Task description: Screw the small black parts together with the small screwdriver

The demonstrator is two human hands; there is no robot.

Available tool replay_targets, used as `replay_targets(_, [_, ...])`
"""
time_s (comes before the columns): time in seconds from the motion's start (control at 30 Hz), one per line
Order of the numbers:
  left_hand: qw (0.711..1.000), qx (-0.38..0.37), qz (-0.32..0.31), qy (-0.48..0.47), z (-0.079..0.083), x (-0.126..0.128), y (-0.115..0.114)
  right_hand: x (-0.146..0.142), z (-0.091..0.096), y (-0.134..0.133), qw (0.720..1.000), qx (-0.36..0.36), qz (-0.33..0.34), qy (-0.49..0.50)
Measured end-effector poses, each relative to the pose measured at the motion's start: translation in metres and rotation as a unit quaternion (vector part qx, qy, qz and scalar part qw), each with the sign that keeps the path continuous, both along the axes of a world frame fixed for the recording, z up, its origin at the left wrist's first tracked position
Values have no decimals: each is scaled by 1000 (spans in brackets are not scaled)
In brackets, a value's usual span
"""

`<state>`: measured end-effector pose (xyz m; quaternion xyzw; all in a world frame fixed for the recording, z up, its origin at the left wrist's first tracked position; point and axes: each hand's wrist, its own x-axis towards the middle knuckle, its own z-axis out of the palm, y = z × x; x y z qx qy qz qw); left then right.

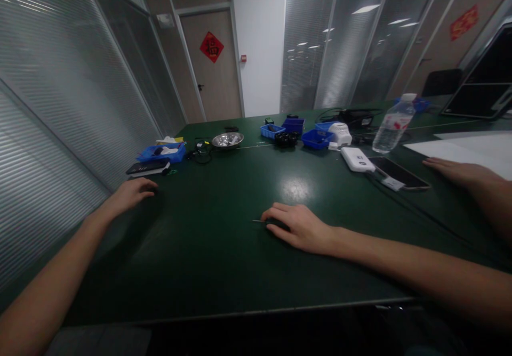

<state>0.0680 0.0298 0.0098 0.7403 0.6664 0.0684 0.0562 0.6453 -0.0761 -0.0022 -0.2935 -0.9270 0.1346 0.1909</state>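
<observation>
My left hand (134, 192) hovers at or rests on the left part of the green table (192, 255), fingers slightly bent and apart, with nothing visible in them. Nearest to it lies a black flat device (148, 166) on something white. Toward the middle, my right hand (300, 227) lies low over the tabletop with its fingers closed round a thin metal-tipped tool (257, 220). Only the slim shaft sticks out to the left; a dark part shows between the fingers, and the rest is hidden by the hand.
Another person's hand (460, 174) lies at the right. A metal bowl (228, 141), blue bins (316, 139), a blue tray (176, 155) and a water bottle (394, 124) stand farther back. A white power bank (356, 160), phone (400, 174) and cable (424, 215) are right.
</observation>
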Motion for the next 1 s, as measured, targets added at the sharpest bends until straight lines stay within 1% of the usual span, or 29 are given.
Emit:
replay_targets(0.23, [999,0,-15,43,3,8,-1,0,0,0,1000,-1,-3,-4])
replay_targets(0.37, [998,10,-11,68,4,5,-1,-1,0,0,1000,5,-5,-4])
replay_targets(0.53, [999,20,14,48,3,-1,0,0,2,-1,1000,-2,-2,-10])
replay_targets(0.7, [998,29,24,49,3,-1,1,0,1,0,1000,1,-3,-8])
replay_targets(1.0, [998,11,38,42,5,1,-2,0,2,-1,1000,-4,1,-5])
